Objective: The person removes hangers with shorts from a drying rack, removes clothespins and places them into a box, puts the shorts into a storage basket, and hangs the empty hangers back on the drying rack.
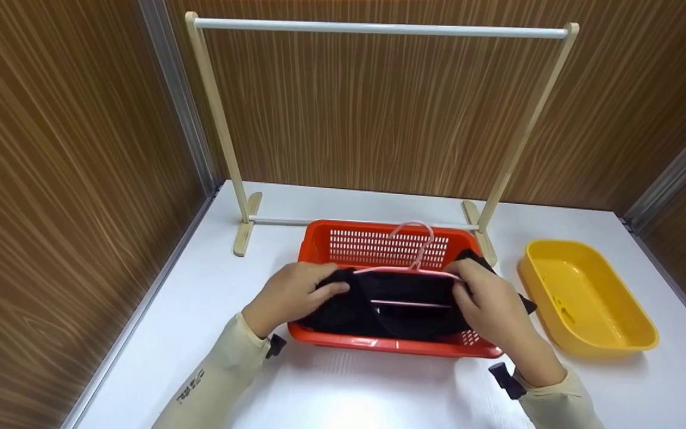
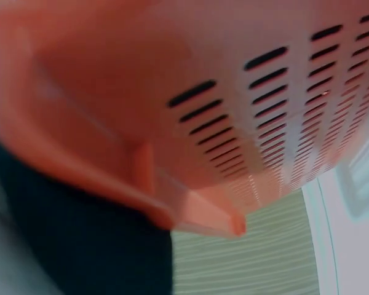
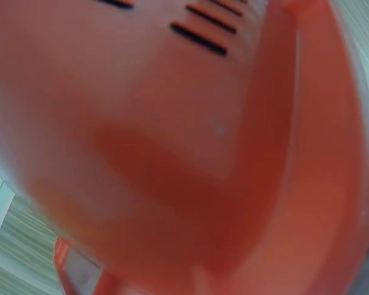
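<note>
A pink clothes hanger (image 1: 419,262) stands hook-up over the red basket (image 1: 355,342), with a black garment (image 1: 343,310) spread along it. The garment's exact kind cannot be made out. My left hand (image 1: 295,292) pinches the cloth near the hanger's left end, thumb on the near side. At the other end my right hand (image 1: 489,301) grips the hanger's arm, and black cloth lies around and behind those fingers. Between the hands the hanger's lower bar shows through a gap in the cloth. Both wrist views are filled mostly by the basket's slotted wall (image 2: 141,55).
Behind the basket stands a wooden rack with a white top rail (image 1: 379,27) and a low bar near the table. To the right sits a yellow basin (image 1: 581,298). The white table (image 1: 188,333) is bounded by wood-patterned panels (image 1: 349,119) at the back and sides.
</note>
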Action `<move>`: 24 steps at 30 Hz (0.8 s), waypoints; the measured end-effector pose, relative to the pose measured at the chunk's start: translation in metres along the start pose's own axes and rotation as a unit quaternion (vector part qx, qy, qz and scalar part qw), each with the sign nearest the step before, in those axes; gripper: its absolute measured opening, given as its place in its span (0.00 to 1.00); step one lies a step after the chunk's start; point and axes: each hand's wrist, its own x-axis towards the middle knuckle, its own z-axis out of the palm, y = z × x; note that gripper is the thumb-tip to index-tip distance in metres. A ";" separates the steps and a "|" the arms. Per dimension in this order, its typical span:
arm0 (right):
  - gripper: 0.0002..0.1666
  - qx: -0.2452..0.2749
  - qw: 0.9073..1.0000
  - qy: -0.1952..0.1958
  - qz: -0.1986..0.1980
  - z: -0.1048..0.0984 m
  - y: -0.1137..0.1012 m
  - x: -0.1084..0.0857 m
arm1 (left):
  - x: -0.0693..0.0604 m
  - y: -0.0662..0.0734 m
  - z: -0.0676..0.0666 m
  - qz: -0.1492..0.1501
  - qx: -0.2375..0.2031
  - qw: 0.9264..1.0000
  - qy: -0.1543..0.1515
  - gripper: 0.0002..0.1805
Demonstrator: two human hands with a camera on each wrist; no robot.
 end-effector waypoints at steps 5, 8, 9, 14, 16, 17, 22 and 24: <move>0.13 0.004 1.000 -0.002 -0.001 -0.004 0.003 0.000 | -0.001 -0.001 0.001 0.035 0.046 0.994 0.093 0.23; 0.14 0.012 1.000 -0.006 0.000 -0.007 0.005 0.001 | -0.001 -0.002 -0.001 0.043 0.068 0.989 0.125 0.23; 0.14 0.017 1.000 -0.005 0.001 -0.008 0.006 0.001 | -0.001 -0.003 -0.002 0.040 0.071 0.988 0.130 0.23; 0.15 0.052 0.998 0.032 0.000 -0.012 0.013 -0.001 | -0.001 -0.007 -0.010 0.019 0.060 0.989 0.132 0.22; 0.17 0.062 0.996 0.056 -0.005 -0.012 0.017 0.000 | -0.001 -0.009 -0.012 0.017 0.055 0.989 0.137 0.22; 0.17 0.064 0.996 0.067 -0.006 -0.013 0.018 0.001 | -0.001 -0.009 -0.013 0.019 0.056 0.988 0.140 0.22; 0.16 0.085 0.992 0.087 0.023 -0.016 0.025 0.004 | -0.004 -0.011 -0.019 0.035 0.068 0.983 0.166 0.21; 0.16 0.092 0.991 0.094 0.039 -0.018 0.027 0.004 | -0.005 -0.012 -0.021 0.039 0.067 0.981 0.176 0.20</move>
